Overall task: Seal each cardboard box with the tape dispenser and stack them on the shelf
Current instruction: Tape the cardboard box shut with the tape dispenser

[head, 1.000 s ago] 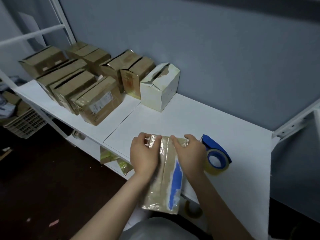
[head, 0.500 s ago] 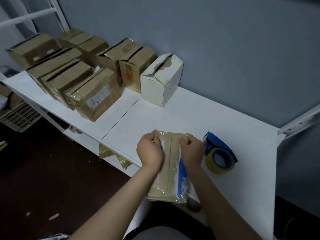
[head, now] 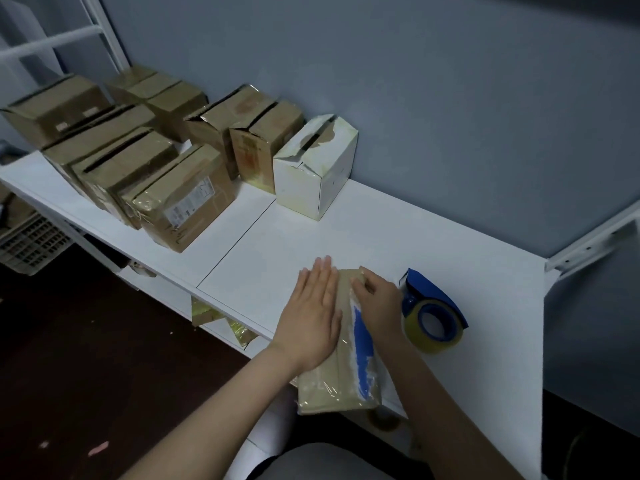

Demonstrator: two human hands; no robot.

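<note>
Cardboard box (head: 341,382) at the shelf's (head: 381,237) front edge, near end overhanging it. It is tan, skinned in glossy clear tape, with a ragged blue strip along its right side. Left hand (head: 311,320) lies flat on top, fingers straight; right hand (head: 379,303) curls its fingers over the far end, gripping it. Tape dispenser (head: 433,313) stands just beside, to the right.

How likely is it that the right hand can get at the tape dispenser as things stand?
Probably yes. The right hand, fingers curled at the far end of the box, is close beside the tape dispenser, which sits on the white shelf to its right with nothing between them.
</note>
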